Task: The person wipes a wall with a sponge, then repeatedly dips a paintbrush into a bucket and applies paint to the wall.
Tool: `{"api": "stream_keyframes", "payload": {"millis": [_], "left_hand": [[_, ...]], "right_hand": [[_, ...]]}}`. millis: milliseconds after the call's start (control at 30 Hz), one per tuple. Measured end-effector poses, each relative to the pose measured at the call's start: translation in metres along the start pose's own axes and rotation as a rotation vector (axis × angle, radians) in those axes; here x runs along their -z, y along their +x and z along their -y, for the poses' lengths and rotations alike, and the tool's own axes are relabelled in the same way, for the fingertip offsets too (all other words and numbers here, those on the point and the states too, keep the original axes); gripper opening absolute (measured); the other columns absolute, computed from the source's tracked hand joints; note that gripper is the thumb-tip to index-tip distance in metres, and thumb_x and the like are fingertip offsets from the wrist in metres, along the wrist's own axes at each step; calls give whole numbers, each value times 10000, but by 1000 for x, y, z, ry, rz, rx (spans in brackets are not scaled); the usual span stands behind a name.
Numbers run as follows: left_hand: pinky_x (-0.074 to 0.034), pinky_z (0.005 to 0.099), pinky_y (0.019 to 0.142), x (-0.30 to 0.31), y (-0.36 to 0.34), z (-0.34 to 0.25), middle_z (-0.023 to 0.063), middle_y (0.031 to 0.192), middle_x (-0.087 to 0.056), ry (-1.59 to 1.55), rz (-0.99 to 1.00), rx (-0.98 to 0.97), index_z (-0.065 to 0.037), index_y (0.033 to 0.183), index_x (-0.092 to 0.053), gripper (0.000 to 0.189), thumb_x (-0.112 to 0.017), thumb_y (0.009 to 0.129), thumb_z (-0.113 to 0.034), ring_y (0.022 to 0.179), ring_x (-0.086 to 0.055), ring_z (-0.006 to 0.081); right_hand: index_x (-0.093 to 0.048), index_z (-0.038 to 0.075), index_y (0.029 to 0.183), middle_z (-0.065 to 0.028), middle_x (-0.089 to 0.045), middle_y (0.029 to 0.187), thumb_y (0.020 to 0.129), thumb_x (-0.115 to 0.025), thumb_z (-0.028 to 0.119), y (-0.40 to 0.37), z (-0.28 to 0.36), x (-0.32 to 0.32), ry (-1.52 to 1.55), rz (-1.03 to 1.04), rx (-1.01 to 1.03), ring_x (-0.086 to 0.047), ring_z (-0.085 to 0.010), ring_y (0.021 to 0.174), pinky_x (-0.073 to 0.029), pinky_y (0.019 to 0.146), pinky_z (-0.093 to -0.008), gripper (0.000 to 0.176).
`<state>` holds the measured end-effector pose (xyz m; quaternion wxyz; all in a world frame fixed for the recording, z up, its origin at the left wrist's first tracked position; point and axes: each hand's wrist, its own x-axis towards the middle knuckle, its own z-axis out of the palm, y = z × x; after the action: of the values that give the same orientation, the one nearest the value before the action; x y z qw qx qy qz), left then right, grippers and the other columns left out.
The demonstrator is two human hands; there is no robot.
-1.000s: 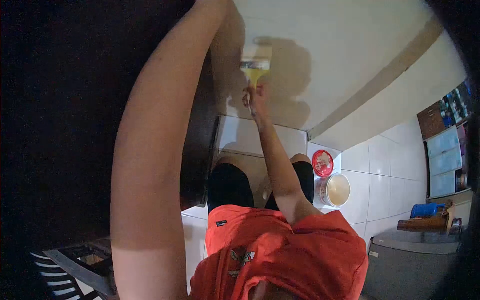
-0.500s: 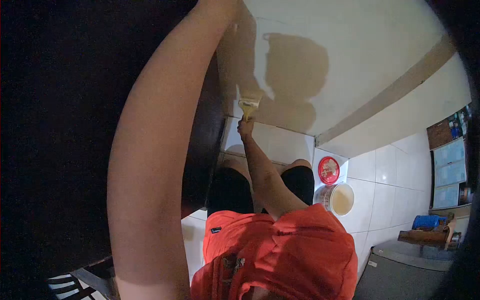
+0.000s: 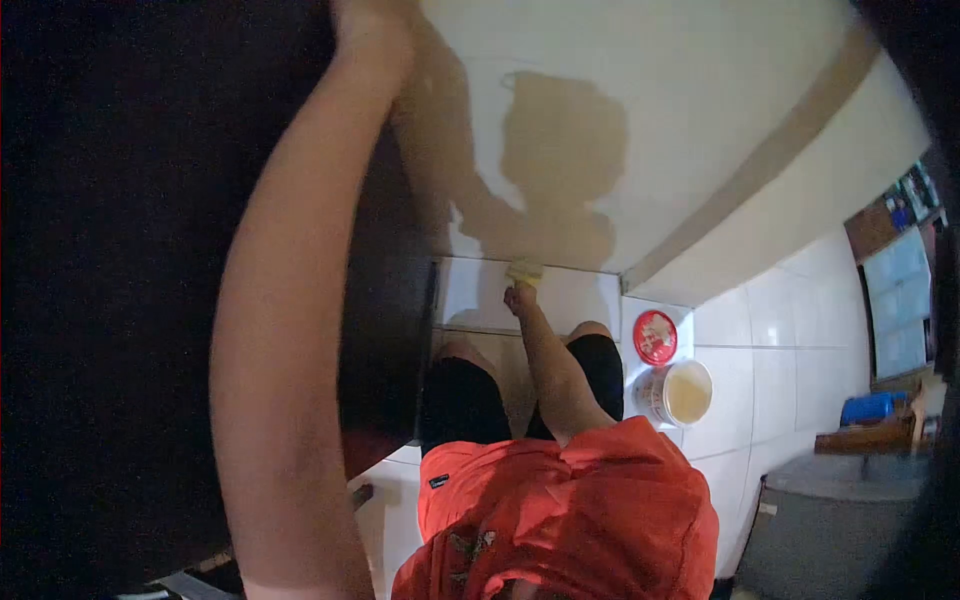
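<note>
My right hand [image 3: 520, 298] is closed around the handle of a wide paintbrush [image 3: 525, 271]. The brush head now lies low, by the seam where the cream wall [image 3: 690, 140] meets the white tiles [image 3: 480, 290]. Along the left side my left forearm [image 3: 285, 300] stretches up to the wall's upper left. Only the base of my left hand [image 3: 372, 22] shows at the top edge; its fingers are out of the picture. An open white bucket [image 3: 655, 395] of cream-coloured paint [image 3: 689, 393] stands on the floor to the right of my knees.
A red lid [image 3: 655, 337] smeared with paint lies just beyond the bucket. A wall ledge [image 3: 790, 190] juts out at right. A large dark panel [image 3: 110, 250] fills the left. A grey box-like object [image 3: 830, 530] and a blue item [image 3: 866, 409] are at lower right.
My right hand has brought the brush down from the wall toward the tile seam and slightly right. In the picture my left arm and the wall's shadows have shifted left.
</note>
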<state>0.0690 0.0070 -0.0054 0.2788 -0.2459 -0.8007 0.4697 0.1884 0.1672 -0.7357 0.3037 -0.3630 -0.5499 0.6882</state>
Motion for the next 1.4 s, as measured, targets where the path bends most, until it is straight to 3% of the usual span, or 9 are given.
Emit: {"api": "stream_keyframes", "payload": {"millis": [33, 267, 533, 667, 700, 800, 900, 1133, 1400], "left_hand": [[128, 533, 1058, 6, -10, 4, 79, 1482, -182, 21, 39, -31, -88, 1387, -297, 599, -435, 900, -409, 1373, -90, 285], [123, 572, 1042, -21, 36, -14, 95, 1480, -184, -132, 81, 4, -83, 1385, -306, 609, -477, 890, -393, 1372, -70, 309], [-18, 492, 1094, -56, 52, -23, 122, 1209, -456, -170, -346, 82, -45, 1097, -538, 335, -435, 877, -275, 1219, -337, 259], [-88, 452, 1120, -65, 51, -32, 136, 1074, -591, -196, -530, 122, -26, 953, -654, 318, -414, 870, -216, 1143, -471, 234], [-88, 452, 1120, -65, 50, -35, 136, 1074, -591, -202, -528, 117, -26, 953, -654, 318, -414, 870, -216, 1143, -471, 234], [-102, 452, 1117, -55, 41, -42, 121, 1090, -584, -271, -602, 170, -37, 1061, -604, 328, -431, 873, -243, 1139, -475, 234], [-29, 527, 1097, -39, 35, -48, 93, 1361, -404, -399, -269, 189, -86, 1276, -457, 452, -395, 903, -333, 1341, -237, 223], [-168, 542, 1084, -47, 21, -73, 91, 1313, -425, -668, -587, 191, -112, 1233, -462, 372, -488, 889, -251, 1324, -266, 221], [-168, 535, 1088, -71, 20, -99, 95, 1333, -401, -963, -811, 106, -135, 1212, -493, 348, -522, 883, -246, 1341, -225, 266]], "right_hand": [[-492, 86, 781, -41, -426, 504, 796, -554, 141, -15, 67, -15, 579, -111, -372, -419, -201, 385, -363, 361, -362, 84], [-418, 127, 705, -22, -385, 489, 911, -429, 239, -36, 319, 47, 474, 31, -235, -323, -119, 333, -271, 290, -245, 234], [-420, 95, 765, -23, -430, 594, 923, -437, 213, -108, 493, 79, 440, 64, -201, -341, -78, 376, -284, 309, -200, 198], [-418, 72, 877, -82, -535, 672, 927, -454, 218, -126, 535, 99, 215, 62, 271, -430, -96, 417, -306, 321, -212, 159], [-415, 64, 908, -106, -567, 694, 929, -456, 223, -123, 540, 103, 175, -22, 466, -464, -108, 433, -318, 327, -224, 165], [-421, 63, 908, -135, -597, 714, 927, -471, 229, -98, 534, 121, 83, -199, 490, -504, -139, 451, -332, 343, -250, 175], [-422, 88, 899, -95, -593, 664, 914, -510, 273, -68, 475, 142, 31, -257, 408, -472, -127, 423, -340, 365, -251, 205], [-430, 100, 847, -71, -560, 589, 892, -558, 298, -32, 304, 168, 7, -389, 344, -419, -102, 374, -301, 320, -243, 240], [-387, 102, 877, -111, -559, 601, 883, -545, 249, -49, 227, 182, 101, -395, 30, -386, -113, 326, -269, 271, -238, 215]]}}
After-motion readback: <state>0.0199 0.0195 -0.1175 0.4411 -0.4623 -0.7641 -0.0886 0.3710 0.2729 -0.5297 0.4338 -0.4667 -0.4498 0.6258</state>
